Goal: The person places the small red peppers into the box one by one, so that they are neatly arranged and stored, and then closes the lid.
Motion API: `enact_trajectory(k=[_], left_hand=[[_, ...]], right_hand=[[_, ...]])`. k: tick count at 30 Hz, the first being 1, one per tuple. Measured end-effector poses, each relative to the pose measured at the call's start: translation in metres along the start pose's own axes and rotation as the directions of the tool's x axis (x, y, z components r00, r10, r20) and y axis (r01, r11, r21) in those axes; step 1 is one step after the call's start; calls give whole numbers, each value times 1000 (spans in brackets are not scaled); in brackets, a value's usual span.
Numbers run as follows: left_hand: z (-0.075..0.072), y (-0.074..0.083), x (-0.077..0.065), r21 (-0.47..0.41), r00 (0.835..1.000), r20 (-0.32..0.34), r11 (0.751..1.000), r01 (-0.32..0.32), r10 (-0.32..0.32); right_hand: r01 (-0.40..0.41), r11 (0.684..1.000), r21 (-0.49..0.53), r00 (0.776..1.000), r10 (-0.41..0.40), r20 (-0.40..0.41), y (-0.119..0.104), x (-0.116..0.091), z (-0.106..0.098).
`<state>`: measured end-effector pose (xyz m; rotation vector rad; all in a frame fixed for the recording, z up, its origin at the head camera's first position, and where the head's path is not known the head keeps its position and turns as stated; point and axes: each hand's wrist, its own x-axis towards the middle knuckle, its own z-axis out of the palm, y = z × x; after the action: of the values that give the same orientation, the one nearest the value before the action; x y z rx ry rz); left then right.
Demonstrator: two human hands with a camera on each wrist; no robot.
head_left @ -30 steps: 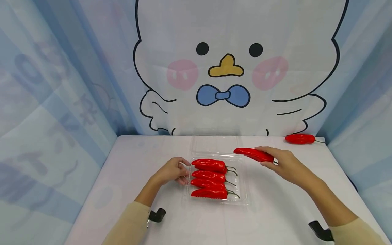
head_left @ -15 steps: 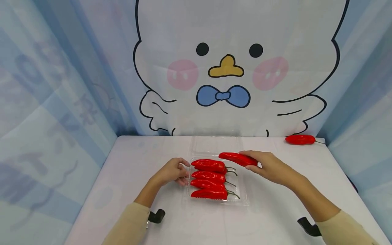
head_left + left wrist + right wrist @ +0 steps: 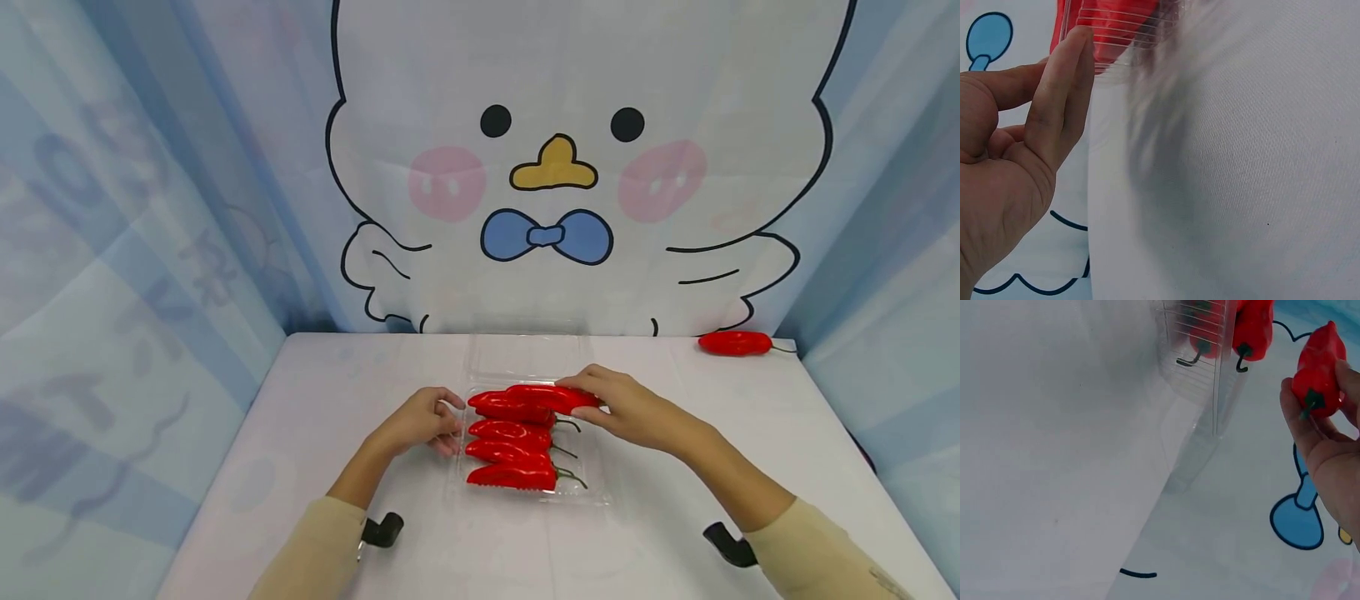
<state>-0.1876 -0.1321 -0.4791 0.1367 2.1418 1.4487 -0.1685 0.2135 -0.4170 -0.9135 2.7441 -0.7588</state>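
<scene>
My right hand (image 3: 630,408) pinches a red chili pepper (image 3: 551,396) by its stem end, thumb on one side and fingers on the other. This pepper overlaps the rearmost of several red peppers (image 3: 513,476) lying side by side in a clear plastic container (image 3: 596,454), stems to the right. In the right wrist view the held pepper (image 3: 1319,369) shows its green stem above the container wall (image 3: 1217,394). At the container's left side is my left hand (image 3: 420,421). Its extended fingertips touch the ribbed wall (image 3: 1116,37) in the left wrist view.
The container's clear lid (image 3: 525,354) lies folded back behind it. Another red pepper (image 3: 735,342) rests at the table's far right corner. The white table (image 3: 337,375) ends at a printed cloth backdrop (image 3: 562,292), with blue curtains (image 3: 150,333) on both sides.
My right hand has carried its pepper left and slightly down, from right of the container to over the rear pepper. My left hand has stayed in place.
</scene>
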Motion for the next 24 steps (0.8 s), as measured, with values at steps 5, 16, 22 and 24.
enact_trajectory(k=[5, 16, 22, 24], left_hand=[[0, 0, -1, 4, 1000, -8, 1000, 3, -3], [0, 1, 0, 8, 1000, -15, 1000, 15, -15], [0, 0, 2, 9, 1000, -15, 1000, 18, -18], [0, -1, 2, 9, 1000, -14, 1000, 18, -18]], right_hand=[[33, 999, 4, 999, -33, 4, -3, 6, 7], [38, 999, 19, 998, -39, 44, -12, 17, 21], [35, 999, 10, 996, -36, 82, -17, 21, 29], [41, 999, -19, 995, -39, 89, -18, 21, 32]])
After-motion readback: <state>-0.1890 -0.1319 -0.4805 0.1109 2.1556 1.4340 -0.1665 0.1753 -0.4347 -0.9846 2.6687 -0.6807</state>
